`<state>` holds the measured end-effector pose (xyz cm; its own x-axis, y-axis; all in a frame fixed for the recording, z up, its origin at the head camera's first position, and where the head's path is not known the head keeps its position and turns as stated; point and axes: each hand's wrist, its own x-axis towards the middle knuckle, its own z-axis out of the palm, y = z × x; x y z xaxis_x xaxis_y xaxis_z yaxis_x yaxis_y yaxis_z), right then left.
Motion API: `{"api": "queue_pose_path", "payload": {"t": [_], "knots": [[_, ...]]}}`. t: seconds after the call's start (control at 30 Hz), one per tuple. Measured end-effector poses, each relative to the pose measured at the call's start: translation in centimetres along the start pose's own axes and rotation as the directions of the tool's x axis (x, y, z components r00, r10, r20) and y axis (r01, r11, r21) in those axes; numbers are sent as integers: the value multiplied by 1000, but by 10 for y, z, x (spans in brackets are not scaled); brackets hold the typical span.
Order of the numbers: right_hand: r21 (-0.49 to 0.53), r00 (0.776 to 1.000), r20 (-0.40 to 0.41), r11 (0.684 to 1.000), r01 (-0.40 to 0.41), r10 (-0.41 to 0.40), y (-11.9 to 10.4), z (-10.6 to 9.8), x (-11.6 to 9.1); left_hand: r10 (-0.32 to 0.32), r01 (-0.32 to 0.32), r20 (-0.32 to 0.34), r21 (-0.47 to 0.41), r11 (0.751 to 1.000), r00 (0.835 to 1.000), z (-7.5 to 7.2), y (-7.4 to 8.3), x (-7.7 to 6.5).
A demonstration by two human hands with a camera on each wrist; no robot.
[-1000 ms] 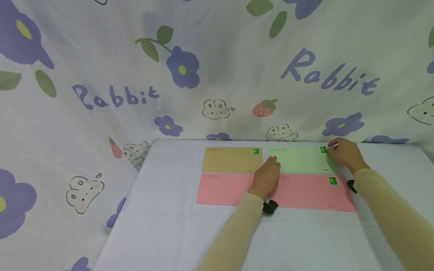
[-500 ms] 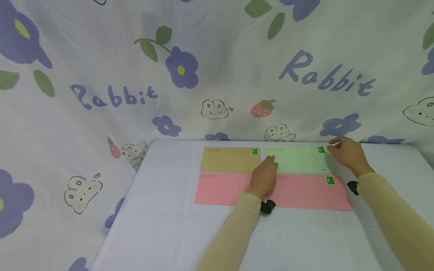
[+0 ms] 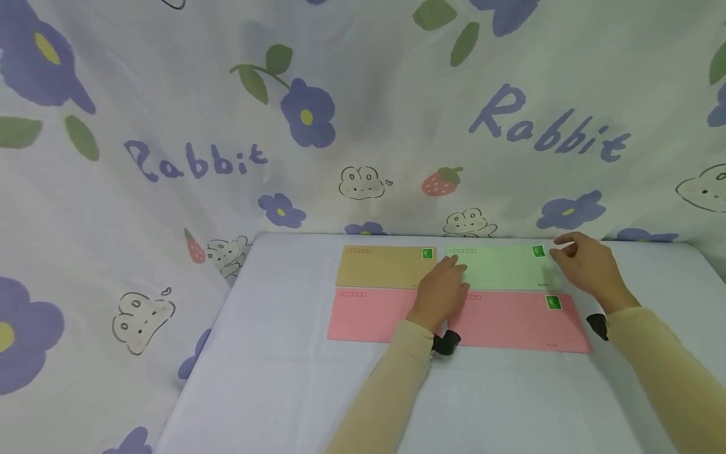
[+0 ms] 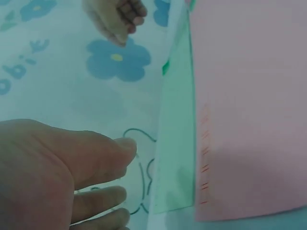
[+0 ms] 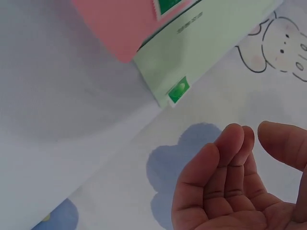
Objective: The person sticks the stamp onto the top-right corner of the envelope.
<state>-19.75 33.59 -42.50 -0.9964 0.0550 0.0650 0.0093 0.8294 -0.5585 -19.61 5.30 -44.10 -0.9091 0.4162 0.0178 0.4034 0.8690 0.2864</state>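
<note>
My left hand (image 3: pixel 441 291) hovers over the inner corners of the envelopes, fingers extended and nothing between them. Under its fingertips lies the left end of a pale green envelope (image 3: pixel 499 271). At that envelope's upper right corner sits a green stamp (image 3: pixel 539 251), seen flat in the right wrist view too. My right hand (image 3: pixel 590 271) is just right of the stamp, its fingers loosely bent and the thumb apart from them, holding nothing. A pink envelope (image 3: pixel 510 325) with a stamp (image 3: pixel 553 302) lies below the green one.
A brown envelope (image 3: pixel 380 268) with its own stamp (image 3: pixel 428 253) lies left of the green one. Below it is another pink envelope (image 3: pixel 363 318), its right end hidden by my left hand. A patterned cloth (image 3: pixel 397 113) hangs behind the white table (image 3: pixel 272 391).
My right hand has moved slightly right, off the stamp on the green envelope; the small white piece seen earlier at its fingertips no longer shows. My left hand has stayed nearly in place.
</note>
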Motion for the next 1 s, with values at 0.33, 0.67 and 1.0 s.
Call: {"api": "queue_pose_path", "payload": {"t": [0.33,0.67,1.0], "knots": [[10,999,-33,999,31,-30,-11,2,-14,-45,37,-81,-94,995,996,-22,-8,-6],[30,997,-61,998,53,-52,-20,4,-25,-40,11,-150,-193,981,988,-51,-27,-24],[15,991,-113,997,75,-73,-21,-1,-41,-57,-2,-225,-253,967,973,-71,-57,-53]]}}
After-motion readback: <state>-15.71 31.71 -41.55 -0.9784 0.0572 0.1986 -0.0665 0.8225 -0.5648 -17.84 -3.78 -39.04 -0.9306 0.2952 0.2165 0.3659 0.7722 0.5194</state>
